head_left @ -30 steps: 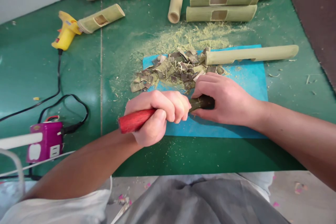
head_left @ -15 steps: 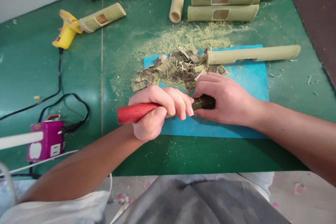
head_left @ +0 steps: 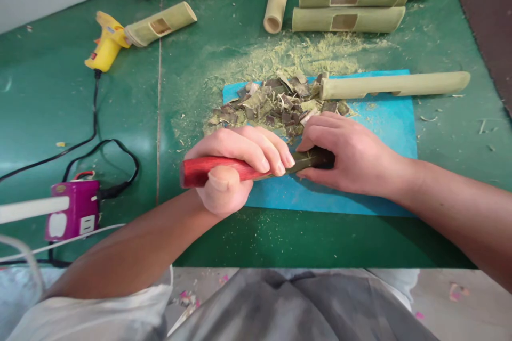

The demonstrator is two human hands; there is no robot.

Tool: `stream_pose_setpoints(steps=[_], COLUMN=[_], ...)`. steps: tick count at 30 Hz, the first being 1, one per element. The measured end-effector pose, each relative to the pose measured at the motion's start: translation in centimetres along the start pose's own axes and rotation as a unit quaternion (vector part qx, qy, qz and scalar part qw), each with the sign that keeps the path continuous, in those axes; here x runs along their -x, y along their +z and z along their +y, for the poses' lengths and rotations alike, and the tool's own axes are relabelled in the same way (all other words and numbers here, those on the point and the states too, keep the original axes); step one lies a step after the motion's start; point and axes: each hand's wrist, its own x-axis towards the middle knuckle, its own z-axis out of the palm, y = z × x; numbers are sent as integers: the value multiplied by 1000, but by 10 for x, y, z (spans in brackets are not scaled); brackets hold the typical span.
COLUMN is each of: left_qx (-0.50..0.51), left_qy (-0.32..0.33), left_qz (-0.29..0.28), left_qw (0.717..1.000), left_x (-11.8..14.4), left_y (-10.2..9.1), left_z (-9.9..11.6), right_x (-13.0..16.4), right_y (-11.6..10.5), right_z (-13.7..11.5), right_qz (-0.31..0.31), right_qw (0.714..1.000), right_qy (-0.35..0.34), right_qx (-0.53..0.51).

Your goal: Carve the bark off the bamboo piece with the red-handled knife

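My left hand (head_left: 236,165) grips the red handle of a tool (head_left: 200,170), thumb underneath and fingers over the top. The tool's front end points right into a short dark piece of bamboo (head_left: 314,157). My right hand (head_left: 348,154) covers and holds that piece down on the blue mat (head_left: 380,122). A heap of dark bamboo chips (head_left: 276,104) lies on the mat just beyond both hands. The tool's blade is hidden between the hands.
A long bamboo tube (head_left: 394,84) lies across the mat's far edge. Several cut bamboo sections (head_left: 346,18) lie at the back of the green table (head_left: 208,53). A yellow glue gun (head_left: 106,45) and a purple power strip (head_left: 72,216) with cables are at left.
My left hand has rolled on the red handle so the thumb now shows underneath. The view has shifted slightly; both hands stay over the dark piece.
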Motion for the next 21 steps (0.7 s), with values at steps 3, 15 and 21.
stream_pose_setpoints(steps=[3, 15, 21], left_qx=[-24, 6, -7], left_qy=[-90, -20, -25], left_qz=[57, -1, -69], left_qw=[994, 1000, 997], left_x=[-5, -5, -3], left_y=[5, 5, -2], left_z=[15, -2, 0], right_x=[0, -1, -1], right_y=[-1, -1, -1], right_z=[0, -2, -2], right_qz=[1, -7, -5], right_qw=[1000, 1000, 1000], right_qy=[-9, 0, 4], right_qx=[2, 1, -7])
